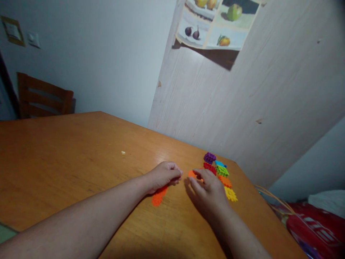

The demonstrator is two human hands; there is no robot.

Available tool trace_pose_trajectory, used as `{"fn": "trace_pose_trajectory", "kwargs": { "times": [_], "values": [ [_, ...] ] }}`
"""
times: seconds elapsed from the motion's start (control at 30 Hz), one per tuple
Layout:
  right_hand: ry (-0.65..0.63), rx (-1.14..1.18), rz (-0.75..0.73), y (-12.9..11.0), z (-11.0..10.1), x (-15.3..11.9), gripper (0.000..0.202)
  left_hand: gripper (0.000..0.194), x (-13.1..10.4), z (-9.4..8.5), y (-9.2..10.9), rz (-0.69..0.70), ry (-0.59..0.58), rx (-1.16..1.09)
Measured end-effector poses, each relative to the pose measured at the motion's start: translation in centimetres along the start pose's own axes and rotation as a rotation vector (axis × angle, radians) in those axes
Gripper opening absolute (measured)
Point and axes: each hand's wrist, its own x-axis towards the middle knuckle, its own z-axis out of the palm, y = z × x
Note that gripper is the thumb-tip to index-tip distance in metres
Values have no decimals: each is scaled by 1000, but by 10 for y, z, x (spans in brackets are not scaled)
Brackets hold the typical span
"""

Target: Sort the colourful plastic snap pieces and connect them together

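My left hand [165,175] is over the middle of the wooden table, its fingers curled and pinched together; whatever may be between them is hidden. Partly covered by that hand, a flat, rounded orange plastic piece [159,198] lies on the table. To the right, my right hand [211,187] has its thumb and fingers closed around another orange plastic piece [192,174], which shows at the fingertips. Close beyond this hand are stacks of notched plastic pieces: purple [209,157], red [209,168], blue [220,164], green [222,170], orange [225,181] and yellow [231,194].
The wooden table [67,154] runs up to a pale panel wall. Small whitish bits [123,152] lie left of centre. A wooden chair [45,95] stands at the far left. Beyond the right edge sits a red bag [315,223] beside tan cords [277,198].
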Motion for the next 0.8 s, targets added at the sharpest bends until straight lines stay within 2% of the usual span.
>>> {"fn": "trace_pose_trajectory", "kwargs": {
  "times": [0.07, 0.2, 0.33, 0.6, 0.7, 0.8],
  "values": [
    [48, -69, 132, 23, -6, 3, 34, 15, 2, -2, 0, 24, 60, 35],
    [58, -222, 312, 77, -19, 3, 39, 10, 4, -7, 2, 41, 178, 99],
    [-66, -221, 433, 108, -24, 0, 43, 8, 4, -9, 3, 30, 203, 146],
    [-124, -244, 460, 114, -17, 1, 42, 7, 8, -11, -3, 49, 182, 135],
    [-67, -265, 450, 112, -17, 0, 42, 7, 9, -11, -4, 56, 199, 115],
    [17, -228, 353, 96, -11, -1, 37, 10, 11, -12, -5, 68, 235, 94]
  ]
}}
